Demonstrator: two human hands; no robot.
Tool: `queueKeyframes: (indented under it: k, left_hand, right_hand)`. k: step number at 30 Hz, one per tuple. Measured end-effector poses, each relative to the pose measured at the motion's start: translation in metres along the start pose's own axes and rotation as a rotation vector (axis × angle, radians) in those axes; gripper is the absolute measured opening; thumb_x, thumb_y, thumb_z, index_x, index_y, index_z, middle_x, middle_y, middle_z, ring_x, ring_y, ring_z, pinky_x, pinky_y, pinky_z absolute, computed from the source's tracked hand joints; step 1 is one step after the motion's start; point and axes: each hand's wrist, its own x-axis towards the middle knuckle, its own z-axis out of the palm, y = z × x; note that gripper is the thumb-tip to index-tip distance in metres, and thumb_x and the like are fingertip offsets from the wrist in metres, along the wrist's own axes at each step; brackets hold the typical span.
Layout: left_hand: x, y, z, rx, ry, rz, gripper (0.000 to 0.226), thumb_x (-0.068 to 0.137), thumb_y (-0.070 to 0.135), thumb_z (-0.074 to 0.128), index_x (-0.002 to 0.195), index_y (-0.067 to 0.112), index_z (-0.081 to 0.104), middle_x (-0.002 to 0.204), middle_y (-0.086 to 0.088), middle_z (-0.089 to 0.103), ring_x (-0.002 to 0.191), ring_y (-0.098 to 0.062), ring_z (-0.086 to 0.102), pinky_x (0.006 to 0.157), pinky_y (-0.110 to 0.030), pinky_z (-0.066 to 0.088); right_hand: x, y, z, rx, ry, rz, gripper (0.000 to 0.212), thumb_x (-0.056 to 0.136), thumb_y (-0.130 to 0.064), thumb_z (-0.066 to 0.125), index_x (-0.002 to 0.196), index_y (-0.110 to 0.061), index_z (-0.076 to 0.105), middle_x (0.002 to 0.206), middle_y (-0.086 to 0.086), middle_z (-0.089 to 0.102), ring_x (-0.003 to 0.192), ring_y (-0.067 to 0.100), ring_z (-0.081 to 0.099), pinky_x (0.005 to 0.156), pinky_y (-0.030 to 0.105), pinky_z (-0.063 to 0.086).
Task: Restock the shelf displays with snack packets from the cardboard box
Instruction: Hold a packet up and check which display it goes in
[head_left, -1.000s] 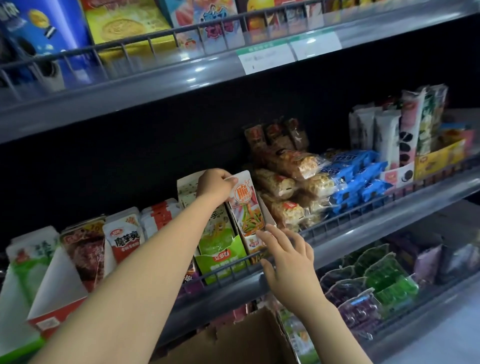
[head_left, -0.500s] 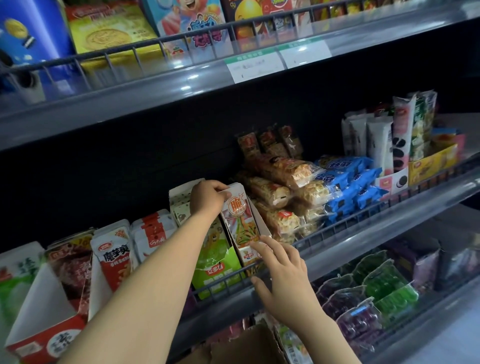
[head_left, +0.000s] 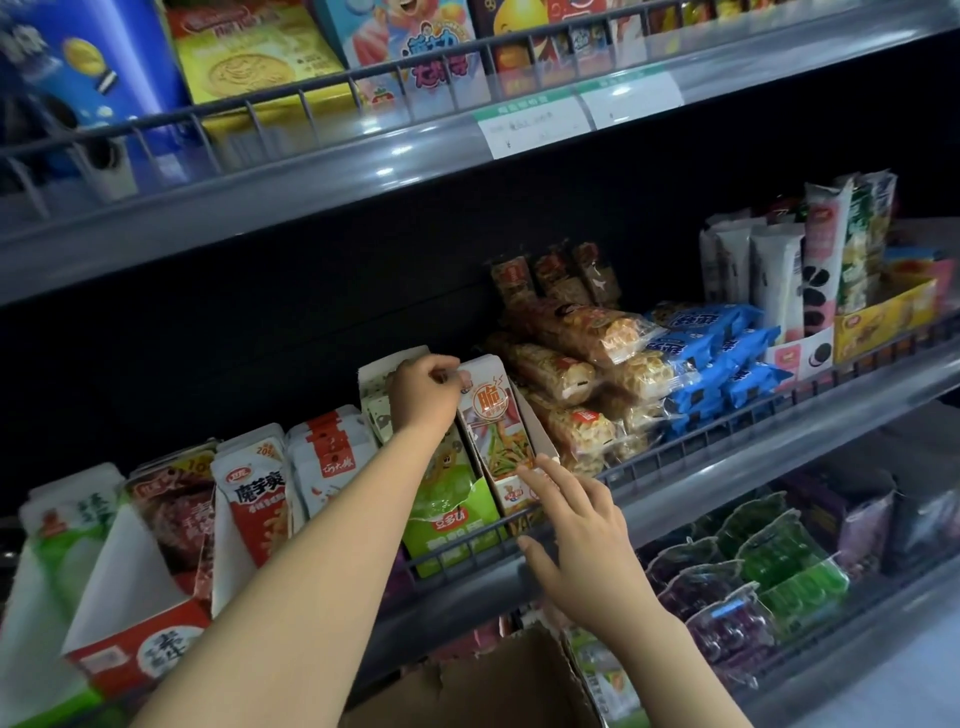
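Three grey shelves were seen, each fronted by a wire rail. The middle shelf was loaded, from left to right, with a red-fronted display box, white and red packets, a green display box, a white display box, stacked clear-wrapped cracker packs, blue packets, and upright white tubes beside a yellow box. On the top shelf, a blue biscuit box and a yellow biscuit box were stood behind two price labels. On the bottom shelf, green pouches and purple pouches were laid.
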Motion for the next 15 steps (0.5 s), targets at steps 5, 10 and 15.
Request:
queueKeyframes:
  k: [5,10,15]
  left_hand:
    - [-0.061,-0.013,-0.023,-0.111,0.05,0.027,0.008,0.089,0.028,0.062,0.091,0.031,0.069,0.108,0.007,0.061,0.107,-0.014,0.054,0.088,-0.029,0.045]
    - [-0.142,-0.036,-0.057,-0.166,0.066,0.065,0.015,0.091,0.019,0.057,0.096,0.03,0.067,0.106,0.01,0.061,0.102,-0.005,0.055,0.085,-0.019,0.046]
    - [-0.209,-0.075,-0.075,-0.246,0.033,-0.125,0.023,0.091,0.008,0.056,0.091,0.029,0.066,0.101,0.008,0.064,0.089,0.006,0.057,0.07,-0.003,0.041]
  right_hand:
    - [-0.004,-0.019,0.003,0.061,-0.007,-0.052,0.06,0.095,-0.036,0.05,0.147,-0.032,0.022,0.154,-0.017,0.015,0.138,0.011,0.011,0.113,0.031,0.016]
    - [-0.025,-0.045,0.014,0.25,-0.073,-0.091,0.052,0.093,-0.028,0.057,0.142,-0.028,0.039,0.143,-0.01,0.04,0.128,-0.001,0.026,0.104,0.013,0.017]
    - [-0.057,-0.053,0.029,0.248,-0.271,-0.009,0.042,0.089,-0.024,0.062,0.13,-0.023,0.055,0.122,-0.003,0.062,0.107,0.01,0.059,0.094,0.015,0.041]
